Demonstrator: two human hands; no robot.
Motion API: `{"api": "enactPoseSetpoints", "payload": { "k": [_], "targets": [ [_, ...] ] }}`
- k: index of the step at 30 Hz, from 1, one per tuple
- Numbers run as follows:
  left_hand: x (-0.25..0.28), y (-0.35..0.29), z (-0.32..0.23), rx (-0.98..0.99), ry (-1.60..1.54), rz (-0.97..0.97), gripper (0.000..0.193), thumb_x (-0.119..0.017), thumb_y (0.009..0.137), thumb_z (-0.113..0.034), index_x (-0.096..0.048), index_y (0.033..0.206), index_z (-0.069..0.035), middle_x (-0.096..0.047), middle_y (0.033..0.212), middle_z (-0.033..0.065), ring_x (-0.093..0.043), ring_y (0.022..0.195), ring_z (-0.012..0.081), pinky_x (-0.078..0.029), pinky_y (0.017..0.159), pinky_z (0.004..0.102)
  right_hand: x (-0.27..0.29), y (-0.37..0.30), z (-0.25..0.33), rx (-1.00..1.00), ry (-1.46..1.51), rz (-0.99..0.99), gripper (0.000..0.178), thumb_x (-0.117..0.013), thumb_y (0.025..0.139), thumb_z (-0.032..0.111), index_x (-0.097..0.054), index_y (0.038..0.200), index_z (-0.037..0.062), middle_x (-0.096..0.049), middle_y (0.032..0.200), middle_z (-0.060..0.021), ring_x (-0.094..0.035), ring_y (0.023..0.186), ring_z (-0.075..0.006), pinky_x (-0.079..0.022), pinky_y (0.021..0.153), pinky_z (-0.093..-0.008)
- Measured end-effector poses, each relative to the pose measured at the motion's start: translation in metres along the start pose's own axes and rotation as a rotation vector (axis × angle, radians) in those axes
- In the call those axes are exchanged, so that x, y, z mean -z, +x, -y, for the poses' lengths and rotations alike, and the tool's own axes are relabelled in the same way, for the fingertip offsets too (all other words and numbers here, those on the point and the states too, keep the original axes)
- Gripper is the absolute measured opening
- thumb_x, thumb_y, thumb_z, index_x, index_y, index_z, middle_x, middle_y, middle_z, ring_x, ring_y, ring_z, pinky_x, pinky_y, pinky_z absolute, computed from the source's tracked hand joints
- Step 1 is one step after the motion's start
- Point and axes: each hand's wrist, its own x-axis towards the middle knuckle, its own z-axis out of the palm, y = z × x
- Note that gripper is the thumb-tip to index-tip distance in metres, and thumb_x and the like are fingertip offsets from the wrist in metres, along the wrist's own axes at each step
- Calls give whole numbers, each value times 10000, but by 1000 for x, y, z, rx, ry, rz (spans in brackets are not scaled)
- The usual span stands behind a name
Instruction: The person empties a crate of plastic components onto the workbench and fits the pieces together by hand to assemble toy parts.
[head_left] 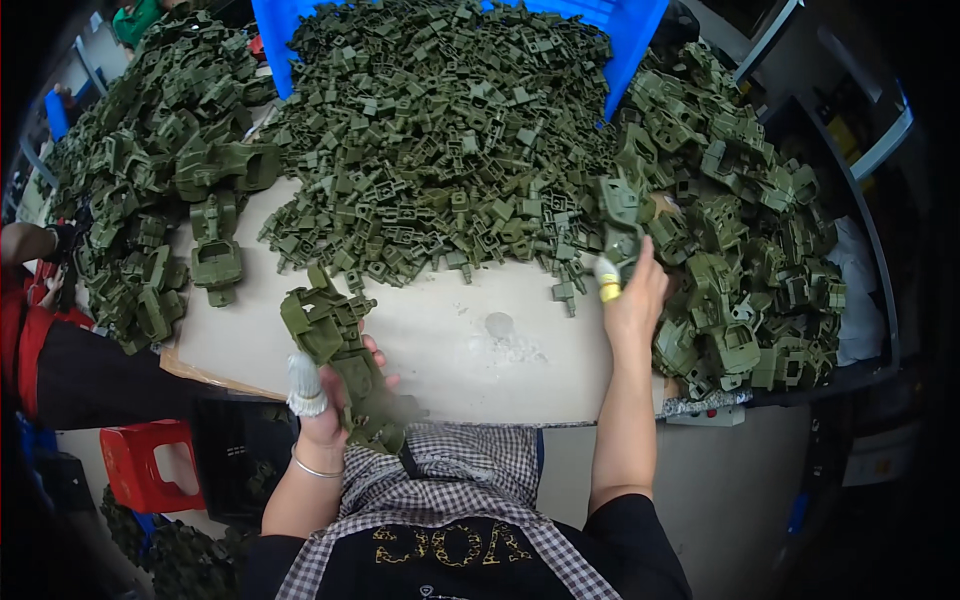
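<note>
My left hand (322,415), its thumb wrapped in white, is closed around a long olive-green moulded plastic part (362,385) with box-shaped hollows. That part is held tilted above the table's near edge. Over at the right heap, my right hand (636,300) has its fingers and yellow-and-white-wrapped thumb closed on another green plastic part (621,205). Its lower end is partly hidden by the fingers. Between and beyond my hands lies a broad pile of small green plastic pieces (450,150).
Heaps of larger green parts lie on the left (140,200) and right (740,260) of the table (470,350). A blue bin (635,45) stands behind the small pieces. At the left are another person's dark-clothed leg (100,375) and a red stool (150,465).
</note>
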Motion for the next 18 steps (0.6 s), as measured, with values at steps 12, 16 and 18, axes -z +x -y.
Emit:
{"api": "enactPoseSetpoints", "payload": {
  "k": [12,16,18],
  "targets": [
    [-56,-4,2,-266,358,-103,926,-406,755,-772,-364,1323,-42,-509,1211,112,-541,1067,231,-452,928,392,40,-129,112,613,732,190,742,-702,773,314,-374,1270,-128,-534,1004,-202,-515,867,-308,-416,766,-389],
    [-46,-17,8,-177,365,31,923,-434,782,-728,-249,1398,-66,-393,1368,117,-424,1240,240,-354,1044,398,31,-144,121,777,775,198,809,-711,754,323,-327,1316,-115,-516,1066,-213,-509,881,-313,-409,750,-393],
    [-47,-22,11,-136,434,-27,884,-436,807,-696,-250,1397,-66,-401,1364,117,-441,1224,237,-367,1033,395,28,-145,121,780,775,214,819,-712,751,313,-313,1332,-105,-513,1060,-209,-505,877,-311,-408,750,-392]
  ]
}}
